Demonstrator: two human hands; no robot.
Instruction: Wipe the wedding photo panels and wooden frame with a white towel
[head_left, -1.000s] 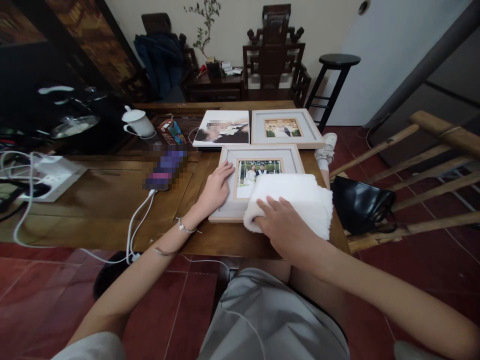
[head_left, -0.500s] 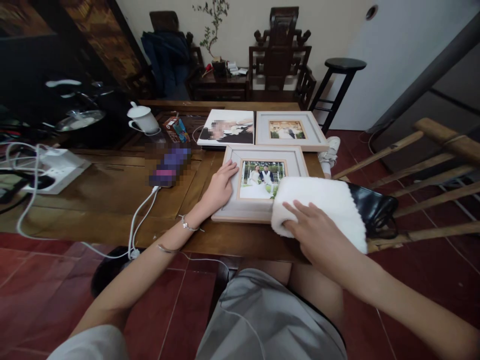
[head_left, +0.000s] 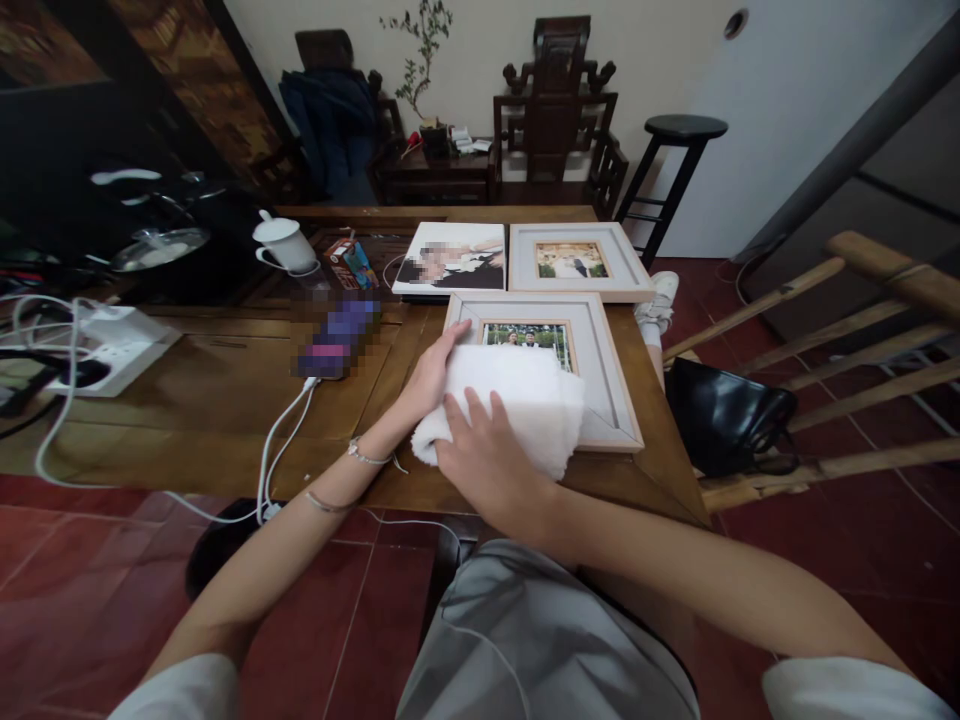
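A light wooden picture frame (head_left: 615,420) with a wide pale mat lies face up near the table's front edge. Its photo (head_left: 525,334) of two people is partly covered by a folded, fluffy white towel (head_left: 517,375). My right hand (head_left: 491,460) is closed on the towel and presses it over the lower left of the frame, its fingers on top. At the frame's left side, my left hand (head_left: 431,375) holds the edge, its fingertips along the border. The towel hides part of that hand, including the thumb.
Behind lie a second framed photo (head_left: 630,285) and a white-covered photo panel (head_left: 450,275). To the left are a phone (head_left: 337,340) on a cable, a small carton (head_left: 352,264), a lidded white cup (head_left: 285,245) and a power strip (head_left: 124,360). A black bag (head_left: 720,415) sits on the right-hand chair.
My right hand has slid the towel leftward from the frame's right corner to its lower left, covering most of the photo. My left hand stays at the left edge.
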